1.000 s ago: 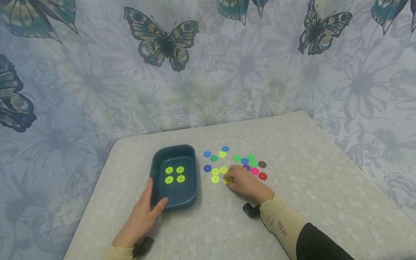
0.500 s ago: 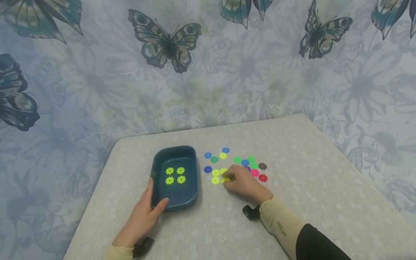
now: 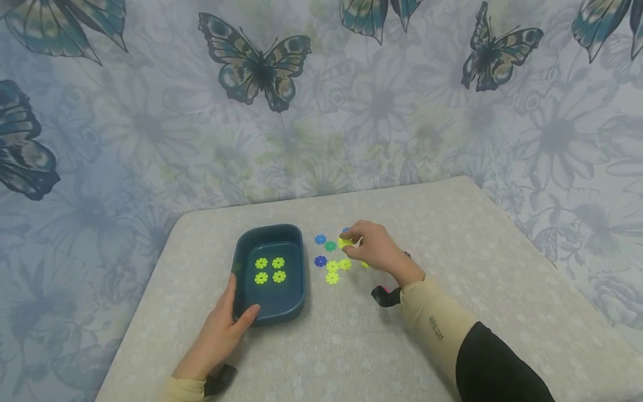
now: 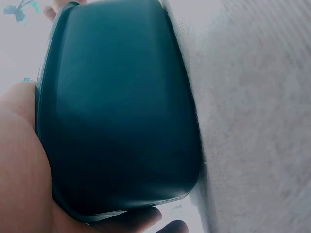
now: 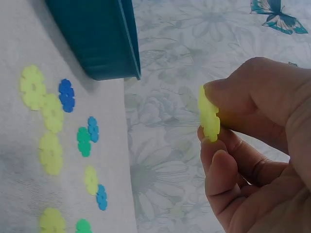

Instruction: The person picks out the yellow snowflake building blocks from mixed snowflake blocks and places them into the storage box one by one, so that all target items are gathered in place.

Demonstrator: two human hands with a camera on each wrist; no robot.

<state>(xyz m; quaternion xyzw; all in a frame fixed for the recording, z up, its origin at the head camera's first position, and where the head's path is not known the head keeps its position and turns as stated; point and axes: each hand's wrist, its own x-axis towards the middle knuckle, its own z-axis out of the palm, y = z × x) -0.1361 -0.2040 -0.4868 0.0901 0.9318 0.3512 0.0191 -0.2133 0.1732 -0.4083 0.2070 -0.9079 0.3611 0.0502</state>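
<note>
A yellow notched plastic disc is pinched between the thumb and fingertips of my right hand, lifted off the table. Below that hand lie several yellow notched discs, some partly hidden by it. My left hand grips the near left corner of a dark teal tray, thumb over the near rim. Several yellow discs lie apart in two rows on the tray's floor. The left wrist view shows the tray's outer side with fingers under its edge.
Left of my right hand, blue discs and a green disc lie on the cloth-covered table. Red, pink and brown discs are mostly hidden by the right forearm. A butterfly-patterned wall stands behind the table.
My right hand has lifted off the table and moved away from me, carrying a yellow disc. The left hand and tray have stayed put.
</note>
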